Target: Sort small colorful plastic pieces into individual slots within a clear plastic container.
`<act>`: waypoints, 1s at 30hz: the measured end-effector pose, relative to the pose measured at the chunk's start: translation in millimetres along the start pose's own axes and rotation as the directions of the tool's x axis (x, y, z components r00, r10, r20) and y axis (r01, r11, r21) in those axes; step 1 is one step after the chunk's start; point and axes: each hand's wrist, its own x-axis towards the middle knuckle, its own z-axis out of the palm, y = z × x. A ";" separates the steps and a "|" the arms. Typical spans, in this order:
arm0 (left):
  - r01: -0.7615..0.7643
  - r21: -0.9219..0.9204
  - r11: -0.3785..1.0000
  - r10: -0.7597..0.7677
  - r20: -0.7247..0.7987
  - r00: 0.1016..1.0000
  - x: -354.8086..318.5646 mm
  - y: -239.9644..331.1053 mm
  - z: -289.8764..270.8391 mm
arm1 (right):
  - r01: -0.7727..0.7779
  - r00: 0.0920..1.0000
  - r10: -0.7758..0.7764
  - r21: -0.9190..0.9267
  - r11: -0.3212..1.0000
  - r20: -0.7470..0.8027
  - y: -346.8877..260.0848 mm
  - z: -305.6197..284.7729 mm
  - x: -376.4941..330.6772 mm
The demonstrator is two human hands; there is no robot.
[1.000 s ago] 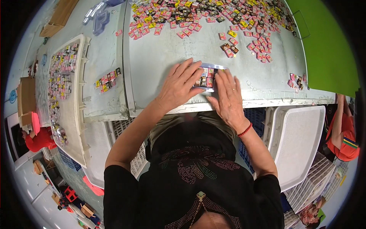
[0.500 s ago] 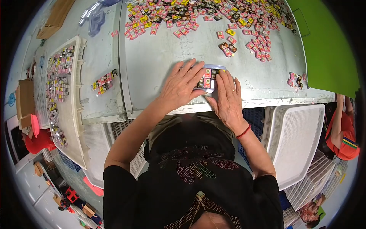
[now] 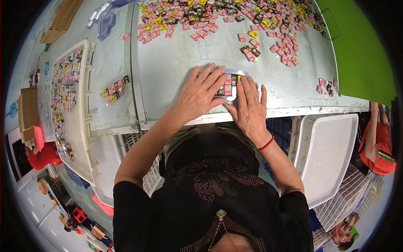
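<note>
A shallow, pale-blue see-through plastic tray (image 3: pixel 236 72) lies near the front edge of the table, with small pink and black packs (image 3: pixel 228 90) in it. Over its left end rests my left hand (image 3: pixel 200 90), fingers long and spread across it, thumb along the near rim. My right hand (image 3: pixel 250 103) covers the right end, its fingers on the packs and rim, the thumb below. Both hands are closed about the tray from its two sides. Part of its contents is hidden under them. A yellow corner of a pack shows beside my right fingertips.
A large spread of loose pink, black and yellow packs (image 3: pixel 205 17) covers the far table. Small groups lie nearer, including packs at right (image 3: pixel 326 87). A white crate (image 3: pixel 86 126) of packed goods stands at left, a green panel (image 3: pixel 361 54) at right. White trays (image 3: pixel 329 155) stand below the table.
My right hand has shifted slightly, and a yellow corner of a pack now shows more by its fingertips. My left hand has stayed almost in place on the tray.
</note>
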 end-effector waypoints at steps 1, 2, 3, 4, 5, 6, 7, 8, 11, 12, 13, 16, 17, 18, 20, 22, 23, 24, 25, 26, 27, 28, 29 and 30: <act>0.001 -0.002 1.000 -0.001 0.002 1.000 0.5 0.2 -0.9 | -0.001 1.000 0.001 0.001 1.000 0.003 -0.4 0.1 0.0; 0.004 -0.005 1.000 -0.004 0.010 1.000 0.8 -0.1 -1.9 | -0.008 1.000 0.008 0.013 1.000 0.004 -1.3 0.2 1.0; 0.007 -0.008 1.000 -0.007 0.018 1.000 1.1 -0.4 -2.5 | -0.016 1.000 0.015 0.025 1.000 0.005 -2.0 -0.2 1.6; 0.008 -0.008 1.000 -0.008 0.020 1.000 1.2 -0.6 -2.6 | -0.016 1.000 0.016 0.026 1.000 0.007 -2.1 -2.1 2.0; 0.005 -0.025 1.000 -0.005 0.013 1.000 1.0 -0.7 -2.2 | -0.027 1.000 0.027 0.106 0.994 0.004 -1.5 -4.8 2.6; 0.002 -0.041 0.999 -0.002 0.007 1.000 0.9 -1.0 -2.0 | -0.038 0.999 0.038 0.185 0.982 0.001 -0.7 -7.5 3.2; 0.003 -0.042 0.999 -0.003 0.008 1.000 0.4 -1.8 -2.6 | -0.038 0.999 0.038 0.186 0.982 0.002 0.4 -10.3 4.2; 0.022 -0.067 0.997 -0.026 -0.073 0.997 0.1 -2.6 -3.4 | -0.054 0.997 0.067 0.301 0.952 -0.032 2.7 -14.0 4.6; 0.141 -0.138 0.980 -0.169 -0.224 0.960 -4.4 -14.3 -7.1 | -0.073 0.986 0.116 0.314 0.947 -0.121 17.1 -12.9 7.0; 0.239 -0.187 0.953 -0.286 -0.288 0.914 -6.9 -18.6 -9.0 | -0.087 0.976 0.126 0.212 0.973 -0.180 22.5 -10.9 11.0; 0.282 -0.210 0.936 -0.334 -0.279 0.900 -9.3 -20.3 -10.5 | -0.073 0.978 0.110 0.202 0.977 -0.176 26.6 -8.7 16.2; 0.269 -0.092 0.959 -0.283 -0.245 0.927 -20.1 -23.4 -0.6 | -0.037 0.991 0.063 0.209 0.977 -0.121 16.6 -11.3 33.9; 0.270 -0.090 0.959 -0.284 -0.247 0.926 -19.5 -21.5 -0.6 | -0.038 0.994 0.056 0.186 0.982 -0.091 17.4 -6.4 34.3; 0.262 -0.094 0.960 -0.278 -0.274 0.921 -18.0 -19.0 -0.2 | -0.034 0.994 0.052 0.186 0.982 -0.092 18.0 -4.5 33.2; 0.257 -0.096 0.961 -0.275 -0.303 0.913 -15.1 -15.9 0.6 | -0.023 0.991 0.037 0.108 0.994 -0.131 18.6 -3.3 31.5; 0.216 -0.013 0.976 -0.208 -0.338 0.918 -12.6 -14.5 0.7 | -0.021 0.989 0.042 0.147 0.989 -0.139 22.3 -1.8 33.1; 0.217 -0.013 0.976 -0.209 -0.342 0.916 -12.9 -15.3 1.6 | -0.026 0.988 0.053 0.183 0.983 -0.145 24.5 -1.9 34.3; 0.200 0.009 0.980 -0.184 -0.360 0.915 -14.1 -16.8 3.6 | -0.021 0.988 0.048 0.181 0.983 -0.147 26.6 -3.0 36.1; 0.184 0.031 0.982 -0.159 -0.378 0.912 -14.8 -18.2 4.9 | 0.010 0.994 0.011 0.191 0.981 -0.109 28.4 -4.3 38.4; 0.188 0.032 0.982 -0.161 -0.383 0.909 -15.0 -19.1 5.9 | 0.042 0.997 -0.028 0.202 0.978 -0.072 29.7 -5.0 40.4; 0.208 -0.004 0.978 -0.192 -0.405 0.894 -15.3 -20.1 6.4 | 0.051 0.997 -0.037 0.202 0.978 -0.073 28.9 -5.2 42.0; 0.229 -0.039 0.973 -0.224 -0.426 0.877 -15.5 -21.1 6.2 | 0.050 0.997 -0.035 0.208 0.977 -0.076 26.5 -5.3 43.1; 0.245 -0.032 0.969 -0.234 -0.435 0.870 -15.2 -22.2 6.8 | 0.055 0.996 -0.039 0.217 0.975 -0.078 23.8 -4.5 43.7; 0.249 -0.048 0.967 -0.242 -0.465 0.851 -13.8 -24.6 6.3 | 0.083 0.995 -0.066 0.229 0.970 -0.080 22.3 -2.3 43.8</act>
